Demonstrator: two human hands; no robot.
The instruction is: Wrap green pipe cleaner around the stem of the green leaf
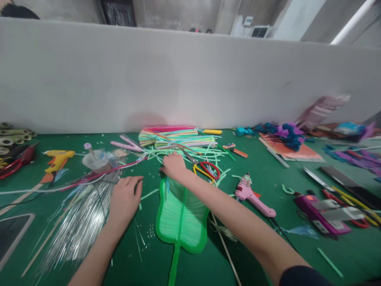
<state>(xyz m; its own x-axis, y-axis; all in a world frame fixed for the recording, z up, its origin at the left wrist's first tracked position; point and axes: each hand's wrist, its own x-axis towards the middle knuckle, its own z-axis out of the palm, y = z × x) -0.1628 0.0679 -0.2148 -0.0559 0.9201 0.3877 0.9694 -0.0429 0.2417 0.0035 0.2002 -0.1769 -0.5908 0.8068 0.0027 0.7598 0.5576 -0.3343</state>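
A green four-lobed fan shape (182, 216) with a fuzzy green rim and stem lies on the table, its stem toward me. My right hand (174, 165) is over its far edge, beside the loose pale-green fuzzy strips. Its fingers curl downward; their tips are hidden, so I cannot make out what they hold. Just right of that hand lie scissors (210, 171) with red and yellow handles. My left hand (126, 196) rests left of the fan, thumb apart from the slightly bent fingers, holding nothing. Clear thin strands (80, 222) spread beside and under its wrist.
Bundled coloured pipe cleaners (178, 137) lie by the grey partition (178, 79). A pink glue gun (254, 198) lies at right, near a magenta device (321, 214). Leftward are a yellow glue gun (59, 159), a plastic cup (97, 161), pink-handled scissors (127, 145) and a tablet (31, 218).
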